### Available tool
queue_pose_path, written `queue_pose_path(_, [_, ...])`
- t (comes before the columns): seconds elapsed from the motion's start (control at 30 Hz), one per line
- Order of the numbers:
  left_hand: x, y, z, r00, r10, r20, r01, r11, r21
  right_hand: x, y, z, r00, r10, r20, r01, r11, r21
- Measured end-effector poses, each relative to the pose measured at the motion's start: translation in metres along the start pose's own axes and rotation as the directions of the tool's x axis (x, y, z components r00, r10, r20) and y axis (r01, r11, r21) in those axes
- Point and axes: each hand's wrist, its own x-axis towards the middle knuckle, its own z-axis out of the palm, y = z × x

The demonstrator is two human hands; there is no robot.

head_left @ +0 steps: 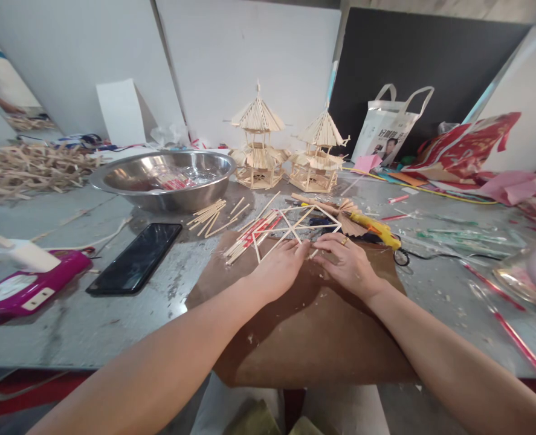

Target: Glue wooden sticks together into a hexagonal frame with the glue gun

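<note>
A flat hexagonal frame of thin wooden sticks (291,228), with sticks crossing at its middle, lies on a brown sheet (290,338). My left hand (282,269) has its fingers closed on the near edge of this stick frame. On the same edge, just to the right, my right hand (347,260) pinches with thumb and fingers; a ring is on one finger. The fingertips of both hands almost meet, and they hide part of the near stick. Left of the frame is a bundle of loose sticks (245,241) with red wrapping among them.
A steel basin (168,199), two stick pagoda models (258,121) and a paper bag (376,133) stand at the back. A phone (134,260) and purple power strip (63,272) lie left. A yellow glue gun (376,228) with a black cord lies beyond my right hand.
</note>
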Motion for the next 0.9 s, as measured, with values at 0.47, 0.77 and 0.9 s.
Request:
queue_pose_path(0.47, [0.0, 0.0014, -0.0011, 1.0, -0.005, 0.003, 0.006, 1.0, -0.008, 0.0004, -0.0008, -0.0011, 1.0, 0.002, 0.002, -0.002, 1.0, -0.007])
queue_pose_path(0.77, [-0.0002, 0.0018, -0.0015, 1.0, -0.013, 0.013, 0.013, 1.0, -0.012, 0.0008, -0.0016, -0.0011, 1.0, 0.002, -0.003, -0.002, 1.0, -0.007])
queue_pose_path(0.9, [-0.0003, 0.0016, -0.0018, 1.0, -0.011, 0.016, 0.011, 1.0, -0.004, 0.0015, -0.0021, -0.0014, 1.0, 0.011, -0.004, -0.011, 1.0, -0.003])
